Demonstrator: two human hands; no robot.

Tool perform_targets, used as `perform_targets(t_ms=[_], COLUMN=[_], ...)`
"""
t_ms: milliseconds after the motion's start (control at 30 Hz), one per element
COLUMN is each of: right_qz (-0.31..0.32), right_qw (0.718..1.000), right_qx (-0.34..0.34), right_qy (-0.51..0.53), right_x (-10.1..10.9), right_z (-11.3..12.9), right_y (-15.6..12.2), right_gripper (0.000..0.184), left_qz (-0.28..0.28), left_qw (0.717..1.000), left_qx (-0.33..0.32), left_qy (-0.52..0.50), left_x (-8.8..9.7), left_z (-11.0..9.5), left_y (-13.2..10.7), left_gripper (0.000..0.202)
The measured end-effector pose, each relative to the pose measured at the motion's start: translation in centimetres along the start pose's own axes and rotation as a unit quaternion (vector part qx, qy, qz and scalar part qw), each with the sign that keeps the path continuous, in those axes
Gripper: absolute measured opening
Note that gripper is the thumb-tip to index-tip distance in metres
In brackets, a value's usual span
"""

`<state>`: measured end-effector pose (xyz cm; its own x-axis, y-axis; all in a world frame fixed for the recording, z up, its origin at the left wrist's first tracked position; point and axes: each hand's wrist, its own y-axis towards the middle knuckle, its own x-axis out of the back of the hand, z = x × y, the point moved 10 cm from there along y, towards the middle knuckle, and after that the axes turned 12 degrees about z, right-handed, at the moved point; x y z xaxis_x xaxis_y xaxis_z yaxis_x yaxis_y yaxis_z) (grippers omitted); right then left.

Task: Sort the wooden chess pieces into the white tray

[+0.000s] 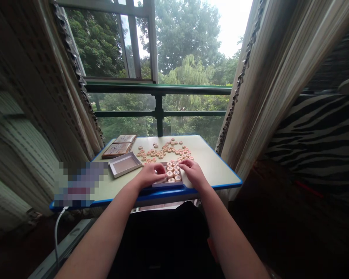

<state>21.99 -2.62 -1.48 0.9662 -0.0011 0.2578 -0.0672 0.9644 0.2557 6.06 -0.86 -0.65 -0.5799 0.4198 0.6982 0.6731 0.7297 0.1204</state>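
Note:
A shallow open box [167,185] sits at the table's near edge, holding several round wooden Chinese chess pieces [170,173] in columns, their characters facing up. My left hand [151,173] reaches over the box's left side, fingers curled down on a piece that they mostly hide. At the right wall of the box is my right hand [192,171], its thumb and fingers drawn together by the far right corner; what they hold, if anything, is hidden. Many more loose pieces [160,156] are scattered on the table just beyond both hands.
The pale table [212,162] has a blue rim. At left lie an empty box lid [124,164] and a folded wooden board [118,148]. A blurred-out object [83,184] with a white cable [57,228] occupies the left corner. Curtains and a railed window stand beyond.

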Motion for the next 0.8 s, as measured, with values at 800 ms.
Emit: perform_targets(t_ms=[800], right_qz=[0.002], right_qw=[1.000], right_qx=[-0.001], right_qy=[0.002], right_x=[0.08], right_z=[-0.11], right_y=[-0.04], right_gripper=[0.019], left_qz=[0.018], left_qw=[1.000], left_qx=[0.008], left_qy=[-0.001], left_x=[-0.35], left_z=[0.19], left_y=[0.12], left_gripper=[0.019])
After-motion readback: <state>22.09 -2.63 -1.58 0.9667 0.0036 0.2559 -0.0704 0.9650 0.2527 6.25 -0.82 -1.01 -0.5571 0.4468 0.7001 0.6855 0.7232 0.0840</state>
